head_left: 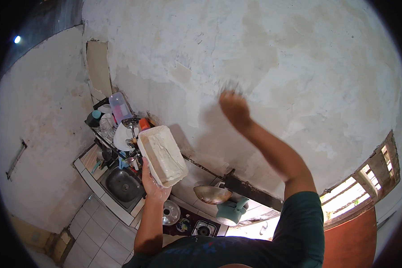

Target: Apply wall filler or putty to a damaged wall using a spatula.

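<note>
A white rectangular plastic tub [176, 179] rests in my left hand [155, 187], whose fingers and thumb grip its lower left side. Pale, creamy paste [167, 156] lies inside, smeared thickest along the right half. My right hand [235, 107] is raised at the wall, closed round a small grey tool [230, 85]. Motion smears that tool, so its exact kind does not show. The wall [201, 53] around it carries patchy whitish and beige coating, some areas darker and damp-looking.
Below left, a metal sink [123, 184] sits in a tiled counter beside a crowded dish rack [105, 142]. A gas stove [204, 228] and a pot lid [170, 212] lie beneath me. A wok [212, 194] and a green pan [230, 214] hang near a dark ledge. A slatted window [350, 196] is right.
</note>
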Motion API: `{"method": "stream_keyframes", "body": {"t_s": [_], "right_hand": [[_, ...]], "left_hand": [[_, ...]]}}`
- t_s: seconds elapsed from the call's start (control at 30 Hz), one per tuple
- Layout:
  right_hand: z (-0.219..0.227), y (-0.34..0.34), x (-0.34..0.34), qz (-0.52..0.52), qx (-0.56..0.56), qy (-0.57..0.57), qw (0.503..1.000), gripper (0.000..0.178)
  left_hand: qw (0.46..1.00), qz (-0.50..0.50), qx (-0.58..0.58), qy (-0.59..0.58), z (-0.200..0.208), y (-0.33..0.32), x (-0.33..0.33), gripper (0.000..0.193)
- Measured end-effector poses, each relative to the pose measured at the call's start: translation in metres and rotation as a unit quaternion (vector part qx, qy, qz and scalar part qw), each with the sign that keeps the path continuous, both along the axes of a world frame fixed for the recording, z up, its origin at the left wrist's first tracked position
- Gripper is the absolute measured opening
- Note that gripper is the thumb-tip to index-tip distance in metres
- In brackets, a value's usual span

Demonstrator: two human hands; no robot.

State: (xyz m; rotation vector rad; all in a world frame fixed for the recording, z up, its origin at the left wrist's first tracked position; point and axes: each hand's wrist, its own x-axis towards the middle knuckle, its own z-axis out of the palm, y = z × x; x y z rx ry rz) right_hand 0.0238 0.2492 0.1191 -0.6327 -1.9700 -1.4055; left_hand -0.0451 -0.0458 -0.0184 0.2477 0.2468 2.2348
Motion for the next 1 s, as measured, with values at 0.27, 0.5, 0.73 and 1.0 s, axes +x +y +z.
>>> {"method": "stream_keyframes", "body": {"t_s": [0.27, 0.5, 0.73, 1.0], "right_hand": [[-0.038, -0.068, 0.012, 0.030, -0.392, -0.178, 0.902, 0.012], [0.083, -0.040, 0.003, 0.185, -0.040, 0.070, 0.979, 0.010], [0.013, -0.001, -0.013, 0.185, 0.059, 0.061, 0.979, 0.013], [-0.059, -0.045, 0.010, 0.063, -0.283, -0.154, 0.944, 0.013]], "left_hand": [[1.000, 0.026, -0.005, 0.006, 0.011, -0.015, 0.000, 0.064], [1.000, -0.002, -0.008, 0.005, 0.011, -0.003, 0.009, 0.062], [0.999, -0.034, 0.004, 0.032, 0.017, 0.018, 0.016, 0.061], [0.999, -0.006, 0.005, 0.042, 0.027, 0.000, 0.016, 0.061]]}}
